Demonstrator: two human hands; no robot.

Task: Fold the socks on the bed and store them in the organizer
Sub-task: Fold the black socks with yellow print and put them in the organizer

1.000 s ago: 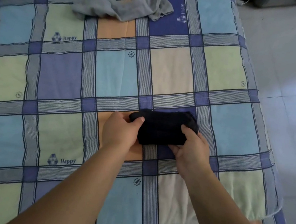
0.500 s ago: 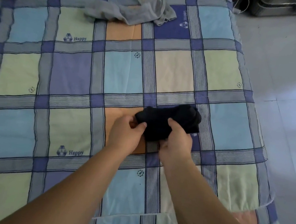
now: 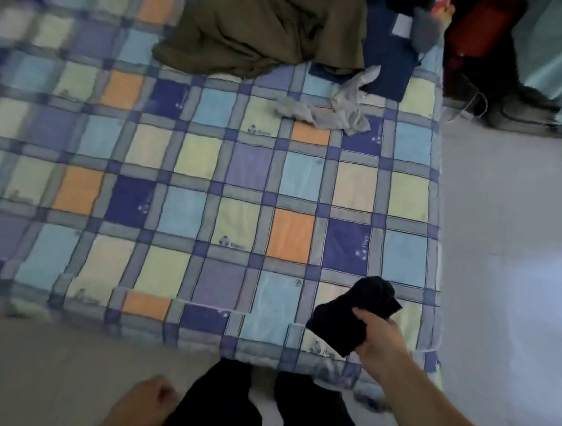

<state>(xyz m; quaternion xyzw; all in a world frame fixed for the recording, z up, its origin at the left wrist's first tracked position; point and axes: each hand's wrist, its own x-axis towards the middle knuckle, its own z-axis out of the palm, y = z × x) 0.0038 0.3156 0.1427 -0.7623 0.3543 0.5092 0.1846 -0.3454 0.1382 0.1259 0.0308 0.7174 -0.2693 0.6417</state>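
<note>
We are holding a folded black sock bundle (image 3: 354, 314) in the air over the near right corner of the bed (image 3: 186, 183).

From the head camera, our right hand (image 3: 382, 344) is gripping the bundle with the fingers curled round its lower right side, and its long axis is running diagonally, from lower left up to upper right, with the rounded end pointing up and away from us. Our left hand (image 3: 143, 402) is hanging low beside our dark trousers (image 3: 219, 409), fingers loosely curled and holding nothing; blur is softening it. A grey sock pair (image 3: 330, 109) is lying crumpled far up the checked cover, near an olive garment (image 3: 266, 26). The left of the bed is smearing into blur, and we are seeing no organizer here.
</note>
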